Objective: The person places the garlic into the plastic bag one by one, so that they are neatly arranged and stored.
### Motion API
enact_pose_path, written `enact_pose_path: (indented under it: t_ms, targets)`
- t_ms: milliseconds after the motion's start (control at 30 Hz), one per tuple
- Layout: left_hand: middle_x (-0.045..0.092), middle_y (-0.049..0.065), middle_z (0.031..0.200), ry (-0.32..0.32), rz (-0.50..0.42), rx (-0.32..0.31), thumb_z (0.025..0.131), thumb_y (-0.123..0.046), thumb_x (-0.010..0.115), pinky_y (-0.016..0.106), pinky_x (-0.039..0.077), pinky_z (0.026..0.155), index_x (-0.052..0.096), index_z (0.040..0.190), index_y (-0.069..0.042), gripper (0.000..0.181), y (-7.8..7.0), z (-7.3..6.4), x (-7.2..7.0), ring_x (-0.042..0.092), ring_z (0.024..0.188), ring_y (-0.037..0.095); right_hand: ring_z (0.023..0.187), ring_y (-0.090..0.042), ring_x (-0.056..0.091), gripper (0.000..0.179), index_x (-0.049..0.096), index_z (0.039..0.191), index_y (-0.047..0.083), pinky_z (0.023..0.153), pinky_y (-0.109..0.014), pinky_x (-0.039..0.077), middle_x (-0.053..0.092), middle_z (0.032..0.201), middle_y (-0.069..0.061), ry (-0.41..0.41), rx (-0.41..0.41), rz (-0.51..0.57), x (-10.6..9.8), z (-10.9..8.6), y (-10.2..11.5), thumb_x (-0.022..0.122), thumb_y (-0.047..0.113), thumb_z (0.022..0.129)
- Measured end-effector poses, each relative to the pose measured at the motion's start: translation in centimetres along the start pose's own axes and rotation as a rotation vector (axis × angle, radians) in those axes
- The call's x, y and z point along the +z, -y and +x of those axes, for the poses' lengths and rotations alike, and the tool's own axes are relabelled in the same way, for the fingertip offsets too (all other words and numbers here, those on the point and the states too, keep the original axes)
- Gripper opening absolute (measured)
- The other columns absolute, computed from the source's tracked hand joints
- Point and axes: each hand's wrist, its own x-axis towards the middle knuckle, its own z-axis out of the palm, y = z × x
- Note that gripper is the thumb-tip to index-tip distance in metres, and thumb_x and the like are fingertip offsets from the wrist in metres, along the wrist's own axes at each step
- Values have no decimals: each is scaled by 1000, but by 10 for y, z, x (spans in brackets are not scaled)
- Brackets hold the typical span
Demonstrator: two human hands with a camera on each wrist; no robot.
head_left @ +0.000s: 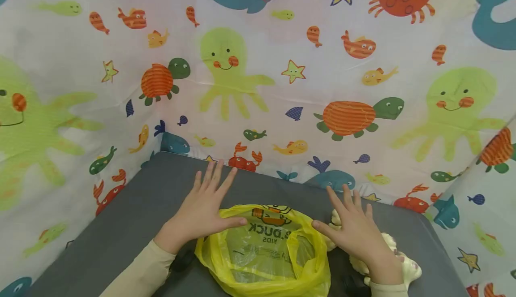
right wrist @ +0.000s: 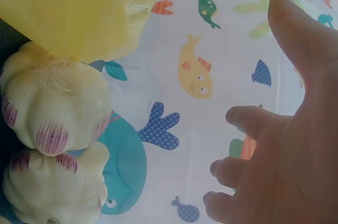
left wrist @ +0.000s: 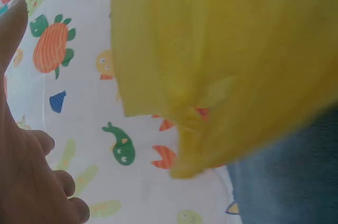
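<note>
A yellow plastic bag stands on the dark grey table with its mouth open wide, a duck print showing on its inner wall. My left hand, fingers spread, hovers by the bag's left rim with nothing in it. To the right, my right hand is likewise spread and holds nothing, its thumb near the bag's right rim. Several garlic bulbs lie behind and beneath the right hand, partly hidden by it. In the right wrist view, garlic bulbs with purple streaks sit beside the yellow bag.
The grey table runs back to a white curtain printed with sea animals, which closes off the back and both sides. A dark object shows below the left wrist, beside the bag.
</note>
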Motion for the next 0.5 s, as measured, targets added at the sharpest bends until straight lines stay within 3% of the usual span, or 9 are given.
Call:
enact_pose_path:
  t_ms: [133,267,433,500]
  targets:
    - [-19,7,181,36,-48,22,90,-95,51,71,7,128,-8,175,-33,121,5,-2,3,-18,165,35,155,-70,-3,105,14,178,24,109,-93,5,-2,178,-31,-7,6,44,-3,-6,-6,67,70,100]
    - [-11,9,182,90,-147,-21,94,-89,55,70,12,128,-5,176,-33,116,21,-18,4,-11,166,38,155,-70,-5,102,13,178,25,107,-94,9,-4,178,-32,14,-9,114,-1,-5,-8,67,67,102]
    - [0,8,183,169,-418,-127,100,-70,68,73,25,123,0,177,-32,109,44,-45,10,3,167,38,155,-71,-5,100,10,178,28,97,-98,17,-11,178,-32,84,-9,171,4,1,-11,65,66,104]
    - [11,9,182,176,-523,-172,103,-60,72,70,31,122,5,178,-30,105,50,-54,16,15,166,38,152,-71,18,98,9,178,30,92,-95,34,-10,177,-32,109,-15,191,6,3,-12,65,65,105]
